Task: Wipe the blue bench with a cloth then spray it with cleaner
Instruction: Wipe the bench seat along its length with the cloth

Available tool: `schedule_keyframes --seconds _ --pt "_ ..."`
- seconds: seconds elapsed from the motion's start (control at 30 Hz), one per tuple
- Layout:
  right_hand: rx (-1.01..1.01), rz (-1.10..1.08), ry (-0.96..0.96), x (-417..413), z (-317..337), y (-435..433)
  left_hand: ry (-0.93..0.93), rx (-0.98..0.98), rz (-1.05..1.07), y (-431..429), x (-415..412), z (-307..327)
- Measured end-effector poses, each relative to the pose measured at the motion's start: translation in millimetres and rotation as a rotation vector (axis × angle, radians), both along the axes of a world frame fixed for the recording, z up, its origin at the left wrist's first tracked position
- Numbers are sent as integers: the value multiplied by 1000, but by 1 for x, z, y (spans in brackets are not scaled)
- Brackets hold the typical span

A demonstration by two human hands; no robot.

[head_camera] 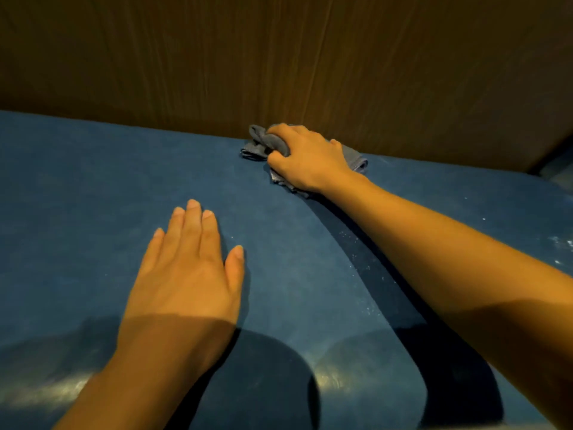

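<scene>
Blue worktop [93, 187] fills my view, wood panel [279, 57] behind. Wiping step, I judge. Pale specks [366, 268] lie beside my right forearm, more at far right; I'd draw long overlapping strokes back through them. Left hand [183, 274] flat, fingers [192, 225] together, bracing. Right hand [307, 159] clamped on grey cloth [266, 142] bunched at the back edge. No cleaner visible.
</scene>
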State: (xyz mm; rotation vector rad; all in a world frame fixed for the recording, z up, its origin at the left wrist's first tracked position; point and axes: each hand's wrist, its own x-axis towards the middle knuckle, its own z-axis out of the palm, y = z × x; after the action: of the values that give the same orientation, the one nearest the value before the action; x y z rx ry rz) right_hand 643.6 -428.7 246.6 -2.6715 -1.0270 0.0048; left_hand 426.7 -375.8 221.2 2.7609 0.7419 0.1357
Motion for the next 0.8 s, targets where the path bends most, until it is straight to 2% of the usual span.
schedule_keyframes --seconds 0.43,0.8 --pt "24 -71 -34 -19 -3 -6 4 15 -25 0 1 2" --pt "58 -118 25 -53 -10 -14 5 19 -33 -3 3 7"
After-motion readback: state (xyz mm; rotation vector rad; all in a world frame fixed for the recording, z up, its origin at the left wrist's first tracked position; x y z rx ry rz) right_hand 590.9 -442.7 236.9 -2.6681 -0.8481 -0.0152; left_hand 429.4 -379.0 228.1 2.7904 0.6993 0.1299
